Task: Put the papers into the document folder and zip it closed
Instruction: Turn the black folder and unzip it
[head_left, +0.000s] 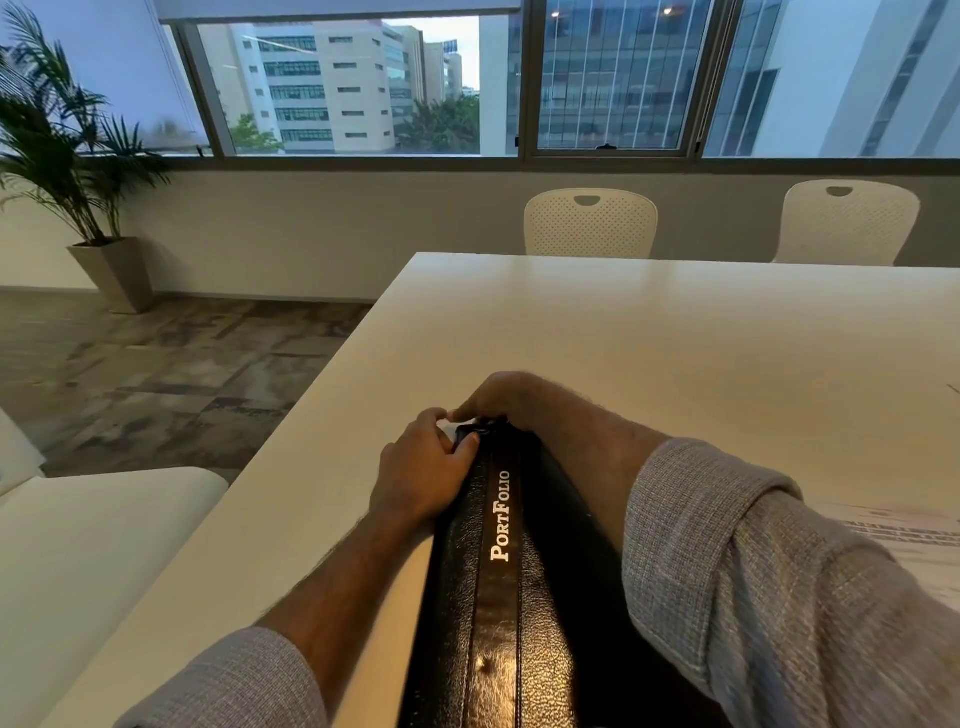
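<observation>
The black folder (501, 561) stands on its edge on the white surface (649, 332), spine up, with the word PortFolio running along it, close in front of the person. Both hands meet at its far end: the left hand (423, 467) wraps around the corner with its thumb laid on the spine, and the right hand (498, 397) curls over the top of that end, its fingers seemingly pinching something small and dark there, probably the zip pull, though the pull itself is too hidden to be sure. Some papers (914, 535) lie on the surface at the right, beyond the right sleeve. Since these sheets are still outside, the step in hand looks like working the zip at the corner, likely to open it. The next move calls for a steady hold on the corner while the pull is drawn around the edge.
</observation>
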